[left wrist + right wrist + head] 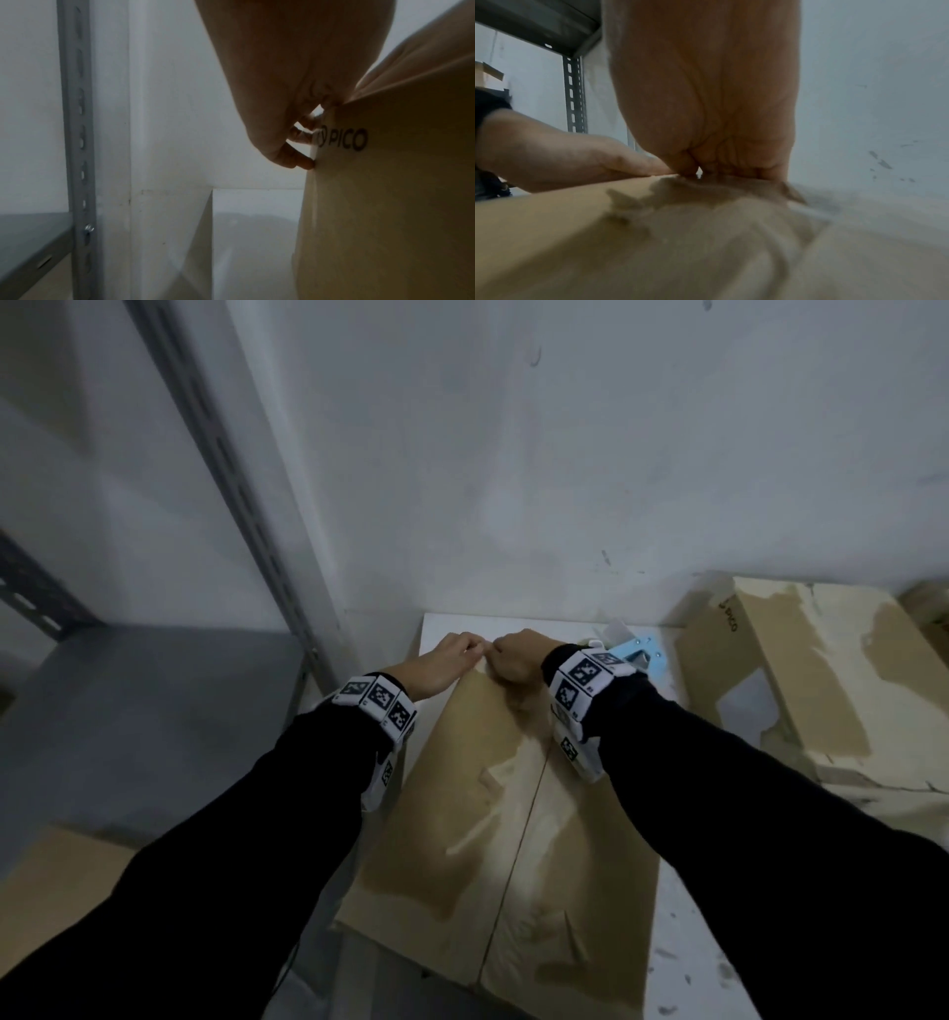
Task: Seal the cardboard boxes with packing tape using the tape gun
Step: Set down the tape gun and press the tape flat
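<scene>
A closed cardboard box [488, 839] lies on the white table [703, 942], its flap seam running away from me and its top scarred by torn paper. My left hand [462, 652] and right hand [508, 657] meet at the box's far edge. The left fingers [306, 164] curl over that edge and press the far side [385, 203] by the PICO print, thumb flat on top. The right hand [713, 162] is curled on the same edge of the box [603, 233], beside the left hand [577, 154]. The light blue tape gun [634, 654] lies behind my right wrist, unheld.
A second, torn cardboard box [821, 670] stands at the right against the white wall. A grey metal shelf [128, 711] with a slotted upright [246, 505] stands on the left, and another box [51, 870] is at the lower left.
</scene>
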